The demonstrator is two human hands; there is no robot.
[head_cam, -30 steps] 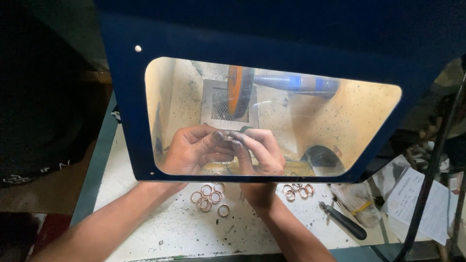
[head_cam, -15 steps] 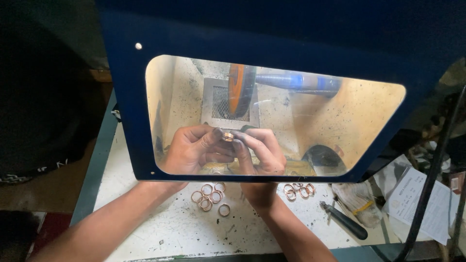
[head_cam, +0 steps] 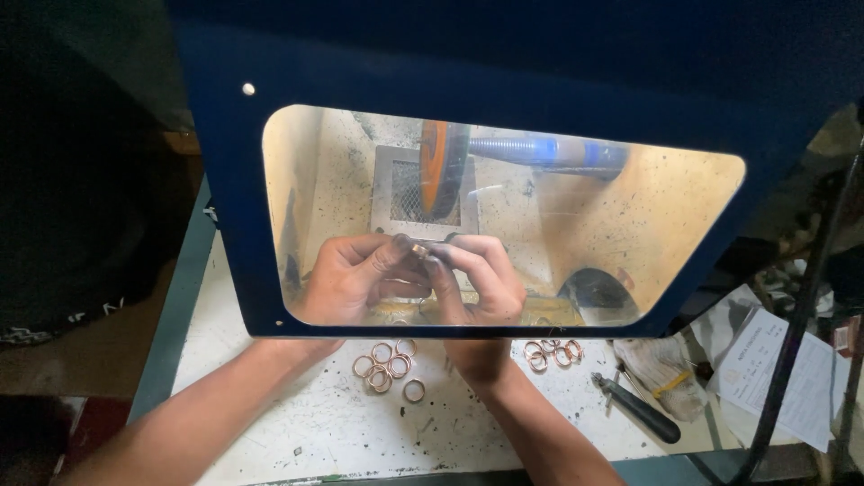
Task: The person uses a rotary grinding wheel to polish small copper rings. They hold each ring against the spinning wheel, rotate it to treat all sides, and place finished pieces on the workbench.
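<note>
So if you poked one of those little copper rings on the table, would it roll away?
Probably not far: the copper rings lie flat on the white table, so a poke would likely just slide one. They look thin and small, so probably light. Stood on edge, one could roll.

The scene was seen through a single head-worn camera, aimed steeply downward and forward from close range. The far part was viewed through the clear window of a blue guard [head_cam: 225,225], with the white worktop [head_cam: 297,423] at the near edge. No second view was provided.
</note>
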